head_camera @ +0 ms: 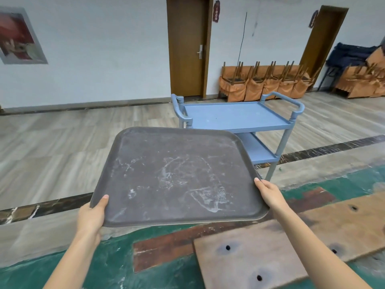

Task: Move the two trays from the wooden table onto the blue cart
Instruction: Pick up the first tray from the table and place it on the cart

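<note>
**One tray in the air, cart not yet loaded**

A dark, scuffed tray (177, 176) is held clear of the wooden surface (270, 247), carried between both hands. The left hand (91, 215) has its grip closed on the near left corner, thumb on top; the right hand (268, 190) grips the right edge the same way. The blue cart (239, 117) stands beyond the tray, apart from it, and both shelves look bare. No second tray is in view. By my judgement the task is under halfway: this tray must be set down, then another fetched.
</note>
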